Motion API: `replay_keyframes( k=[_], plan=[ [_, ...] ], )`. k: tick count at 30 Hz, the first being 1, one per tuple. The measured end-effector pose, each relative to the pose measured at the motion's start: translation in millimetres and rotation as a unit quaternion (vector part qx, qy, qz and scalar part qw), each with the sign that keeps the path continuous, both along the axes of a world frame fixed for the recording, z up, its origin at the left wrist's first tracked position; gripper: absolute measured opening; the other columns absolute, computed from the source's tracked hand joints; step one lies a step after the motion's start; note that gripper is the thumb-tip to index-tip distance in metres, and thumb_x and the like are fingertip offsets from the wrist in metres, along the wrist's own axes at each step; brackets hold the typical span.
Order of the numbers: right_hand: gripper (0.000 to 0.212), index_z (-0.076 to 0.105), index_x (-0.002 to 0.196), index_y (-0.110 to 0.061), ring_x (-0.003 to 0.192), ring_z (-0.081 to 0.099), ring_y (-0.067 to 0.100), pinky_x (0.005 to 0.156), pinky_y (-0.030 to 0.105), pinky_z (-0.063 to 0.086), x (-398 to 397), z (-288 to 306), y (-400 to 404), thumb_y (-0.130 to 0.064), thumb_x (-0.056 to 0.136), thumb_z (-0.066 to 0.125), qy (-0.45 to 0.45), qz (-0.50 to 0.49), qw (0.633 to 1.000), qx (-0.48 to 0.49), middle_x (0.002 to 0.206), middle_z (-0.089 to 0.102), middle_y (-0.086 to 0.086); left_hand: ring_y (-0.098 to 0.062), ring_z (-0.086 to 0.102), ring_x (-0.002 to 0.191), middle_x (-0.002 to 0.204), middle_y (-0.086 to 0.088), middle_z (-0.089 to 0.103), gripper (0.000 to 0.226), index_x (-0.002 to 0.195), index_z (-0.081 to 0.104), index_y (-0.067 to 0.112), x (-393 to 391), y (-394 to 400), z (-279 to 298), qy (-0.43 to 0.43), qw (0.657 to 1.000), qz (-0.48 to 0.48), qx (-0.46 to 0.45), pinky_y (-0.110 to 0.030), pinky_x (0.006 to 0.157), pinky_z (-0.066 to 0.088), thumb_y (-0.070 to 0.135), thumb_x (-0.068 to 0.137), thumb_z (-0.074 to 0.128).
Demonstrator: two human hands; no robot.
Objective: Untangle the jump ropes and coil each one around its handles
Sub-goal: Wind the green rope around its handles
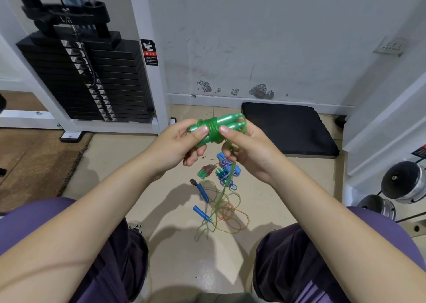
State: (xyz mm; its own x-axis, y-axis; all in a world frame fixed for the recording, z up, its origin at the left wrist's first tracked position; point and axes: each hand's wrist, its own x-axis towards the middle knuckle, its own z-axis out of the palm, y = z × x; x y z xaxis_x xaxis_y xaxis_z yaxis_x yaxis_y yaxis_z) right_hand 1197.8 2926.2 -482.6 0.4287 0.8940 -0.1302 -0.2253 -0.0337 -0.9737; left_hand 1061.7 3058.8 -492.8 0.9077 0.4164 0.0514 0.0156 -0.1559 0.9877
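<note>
Green jump rope [214, 130] unbranded; warning label [149, 52] text unreadable.

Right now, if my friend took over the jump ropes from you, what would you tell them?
Left hand: grips the green handles, held side by side.
Right hand: pinches the green rope at the coil, mid-wrap.
Done: several turns are on the green handles. Two bundles already lie coiled on the floor: the blue-handled braided rope and a small green-handled one.
Left: wind on the green tail hanging to the floor, where it crosses the loose blue-handled rope. Then coil that one.
</note>
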Motion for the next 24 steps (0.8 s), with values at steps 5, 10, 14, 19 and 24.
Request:
replay_keyframes(
  k=[5, 10, 14, 19, 24],
  plan=[
    [0.039, 0.052, 0.122, -0.010, 0.051, 0.043, 0.014, 0.046, 0.023, 0.034, -7, -9, 1, -0.008, 0.087, 0.070, -0.057, 0.023, 0.996, -0.058, 0.068, 0.051, 0.003, -0.013, 0.043, 0.042, 0.063, -0.001, 0.054, 0.028, 0.116, 0.056, 0.007, 4, 6, 0, -0.031, 0.988, 0.111, -0.101, -0.021, 0.043, 0.033, 0.029, 0.104, 0.046],
    [0.014, 0.064, 0.102, -0.005, 0.043, 0.038, 0.006, 0.043, 0.013, 0.035, -13, -10, 1, -0.015, 0.092, 0.065, -0.234, 0.014, 0.966, -0.106, 0.062, 0.041, 0.007, -0.012, 0.039, 0.041, 0.064, -0.005, 0.052, 0.018, 0.089, 0.055, 0.021, 1, 26, -4, -0.009, 0.974, 0.222, -0.044, -0.023, 0.043, 0.030, 0.029, 0.103, 0.050],
    [0.014, 0.064, 0.082, -0.014, 0.045, 0.041, 0.011, 0.045, 0.019, 0.035, -11, -2, 3, -0.024, 0.093, 0.065, -0.372, -0.025, 0.923, -0.093, 0.060, 0.050, 0.004, -0.013, 0.045, 0.046, 0.056, 0.002, 0.058, 0.021, 0.081, 0.060, 0.017, 3, 28, -16, 0.121, 0.963, 0.181, 0.160, -0.027, 0.052, 0.035, 0.031, 0.097, 0.060],
    [0.015, 0.071, 0.084, -0.013, 0.071, 0.058, 0.013, 0.066, 0.029, 0.047, 5, 6, -3, -0.025, 0.092, 0.065, -0.430, -0.057, 0.898, -0.074, 0.078, 0.067, 0.003, -0.009, 0.044, 0.047, 0.057, 0.003, 0.057, 0.026, 0.086, 0.059, 0.004, -3, 14, 1, 0.153, 0.974, -0.050, 0.160, -0.021, 0.050, 0.036, 0.028, 0.097, 0.061],
    [0.012, 0.070, 0.085, -0.012, 0.072, 0.054, 0.012, 0.067, 0.029, 0.048, 9, 4, -2, -0.024, 0.089, 0.069, -0.381, -0.050, 0.920, -0.080, 0.081, 0.063, 0.008, -0.017, 0.042, 0.051, 0.060, -0.002, 0.058, 0.033, 0.093, 0.057, 0.000, -9, 10, 3, 0.117, 0.983, -0.087, 0.114, -0.022, 0.048, 0.035, 0.032, 0.097, 0.061]
  ],
)
